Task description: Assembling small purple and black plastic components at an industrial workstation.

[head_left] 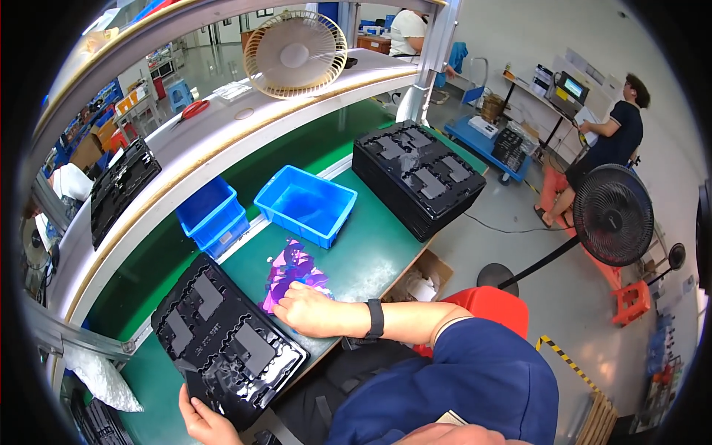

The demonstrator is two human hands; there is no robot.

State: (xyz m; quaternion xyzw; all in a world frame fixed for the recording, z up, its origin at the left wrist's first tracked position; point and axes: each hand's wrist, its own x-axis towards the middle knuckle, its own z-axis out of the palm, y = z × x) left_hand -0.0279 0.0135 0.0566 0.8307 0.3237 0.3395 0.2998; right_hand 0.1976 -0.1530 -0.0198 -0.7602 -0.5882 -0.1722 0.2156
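My left hand (pixel 206 426) grips the near left edge of a black plastic tray (pixel 215 326), which lies at a slant on the green bench in front of me. The tray has moulded recesses, grey flat areas and shiny parts in its near rows. My right hand (pixel 302 308) is curled closed at the near edge of a loose heap of purple, pink and blue flat pieces (pixel 293 265), just right of the tray. Its fingertips point down into the heap, and whatever they pinch is hidden.
Beyond the heap stands an open blue bin (pixel 305 204); more blue bins (pixel 215 215) are stacked to its left. A tall stack of black trays (pixel 417 174) sits at the right. A shelf (pixel 222 111) with a fan (pixel 295 53) and red scissors (pixel 194 109) crosses behind.
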